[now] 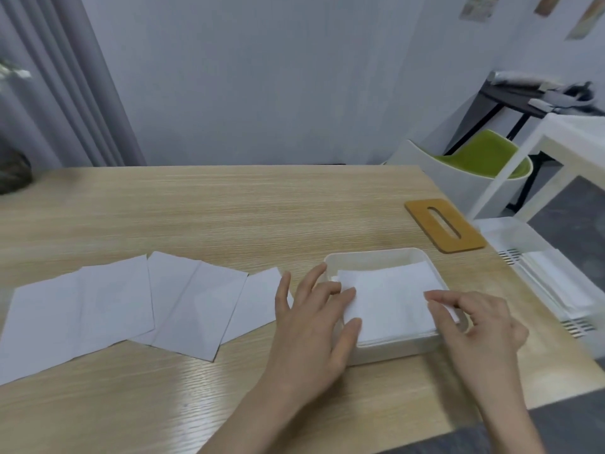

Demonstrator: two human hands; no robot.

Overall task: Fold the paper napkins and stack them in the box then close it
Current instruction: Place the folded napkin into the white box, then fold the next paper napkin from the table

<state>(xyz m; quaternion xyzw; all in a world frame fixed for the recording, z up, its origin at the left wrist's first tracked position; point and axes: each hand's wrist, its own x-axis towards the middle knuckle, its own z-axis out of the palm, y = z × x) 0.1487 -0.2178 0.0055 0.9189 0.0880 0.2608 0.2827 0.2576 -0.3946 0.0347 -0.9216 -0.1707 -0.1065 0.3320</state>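
Right now both hands are at the box (pixel 366 257), a white open tray on the desk (pixel 229 211). One folded napkin (pixel 389 299) lies on top of the stack inside it, tilted so its near-right corner hangs over the box's rim. The left hand (pixel 314 326) lies flat with fingers straight and spread, a wide grip holding nothing; its fingertips press the napkin's left edge, and the palm sits over the box's left wall. The right hand (pixel 474 326) has its fingers curled onto the napkin's right edge near that overhanging corner; whether it pinches the paper or only presses on it, I cannot tell. So the napkin sits between the two hands, touched on both sides.

Counting: one box, and one lid (pixel 443 224), brown with a slot, lying flat on the desk beyond the box to its right, well apart. Left of the box, three unfolded sheets (pixel 183 303) lie overlapping in a row, the nearest one partly under the left hand. How many napkins are stacked in the box is hard to tell.
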